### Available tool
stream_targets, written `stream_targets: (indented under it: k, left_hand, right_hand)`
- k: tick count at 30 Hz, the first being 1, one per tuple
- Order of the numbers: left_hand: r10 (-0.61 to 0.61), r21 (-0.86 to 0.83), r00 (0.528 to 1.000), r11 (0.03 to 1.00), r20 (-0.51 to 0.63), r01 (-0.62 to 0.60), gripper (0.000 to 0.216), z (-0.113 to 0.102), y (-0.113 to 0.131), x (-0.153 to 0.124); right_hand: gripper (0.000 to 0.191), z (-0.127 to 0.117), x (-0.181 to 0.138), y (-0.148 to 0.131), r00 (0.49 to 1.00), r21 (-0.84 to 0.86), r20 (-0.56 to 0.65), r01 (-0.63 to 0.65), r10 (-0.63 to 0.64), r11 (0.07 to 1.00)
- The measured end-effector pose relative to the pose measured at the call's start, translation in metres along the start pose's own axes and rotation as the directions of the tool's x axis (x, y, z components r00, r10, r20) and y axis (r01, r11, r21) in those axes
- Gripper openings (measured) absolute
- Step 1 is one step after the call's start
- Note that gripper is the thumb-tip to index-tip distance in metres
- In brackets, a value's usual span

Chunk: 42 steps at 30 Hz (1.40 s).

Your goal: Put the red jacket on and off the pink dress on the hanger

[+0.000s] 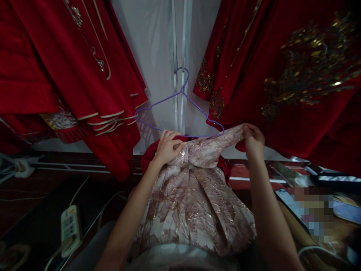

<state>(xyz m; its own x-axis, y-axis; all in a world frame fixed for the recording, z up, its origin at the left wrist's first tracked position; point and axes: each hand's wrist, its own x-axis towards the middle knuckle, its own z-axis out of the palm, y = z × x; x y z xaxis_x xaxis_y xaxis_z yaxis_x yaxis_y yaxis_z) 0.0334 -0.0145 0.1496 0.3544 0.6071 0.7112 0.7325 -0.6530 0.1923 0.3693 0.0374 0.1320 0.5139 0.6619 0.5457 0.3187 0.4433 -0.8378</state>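
A pink and gold brocade garment (194, 195) with a red lining hangs down in front of me from a purple wire hanger (180, 109). My left hand (167, 146) is closed on the garment's top edge near the hanger's bottom bar. My right hand (253, 138) grips the garment's upper right corner by the hanger's right end. The hanger's hook sits on a white vertical rail (180, 45).
Red embroidered robes hang at the left (64, 75) and at the right (296, 82). A white power strip (70, 227) with cables lies on the dark floor at lower left. A phone (287, 199) and other items lie on a surface at lower right.
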Motion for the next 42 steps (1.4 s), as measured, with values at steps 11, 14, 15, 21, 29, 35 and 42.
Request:
stream_targets:
  k: [11,14,15,21,29,35,42]
  left_hand:
    - [0.000,-0.034,1.000,0.999,0.008,0.000,0.022,0.014,0.018,0.007]
    - [-0.018,-0.034,1.000,0.999,-0.013,0.017,0.023,0.011,0.015,0.005]
    - [-0.021,-0.032,1.000,0.999,-0.020,0.021,0.022,0.009,0.012,0.004]
    - [-0.008,-0.018,0.999,1.000,-0.034,0.007,0.022,-0.001,-0.001,0.001]
    - [-0.015,-0.016,1.000,1.000,-0.026,0.014,0.023,0.002,0.001,0.002]
    - [-0.039,-0.079,0.999,0.996,0.015,0.040,0.022,0.006,0.008,0.007]
    - [-0.099,-0.204,0.994,0.973,0.039,0.105,0.025,0.021,0.014,0.021]
  right_hand:
    - [0.025,0.051,0.027,-0.083,0.886,0.018,0.252,0.397,-0.389,0.918]
    - [0.025,0.048,0.025,-0.084,0.877,-0.058,0.233,0.443,-0.420,0.895]
    - [0.025,0.042,0.023,-0.077,0.889,-0.086,0.211,0.432,-0.407,0.898]
    - [0.025,-0.008,0.011,-0.009,0.981,-0.135,-0.015,0.190,-0.194,0.972]
    - [0.029,-0.011,0.007,-0.007,0.996,0.029,-0.027,0.088,-0.087,0.996]
    - [0.025,0.013,0.016,-0.047,0.954,0.005,0.119,0.276,-0.275,0.961]
    - [0.025,0.073,0.008,-0.092,0.868,-0.283,0.335,0.465,-0.368,0.839]
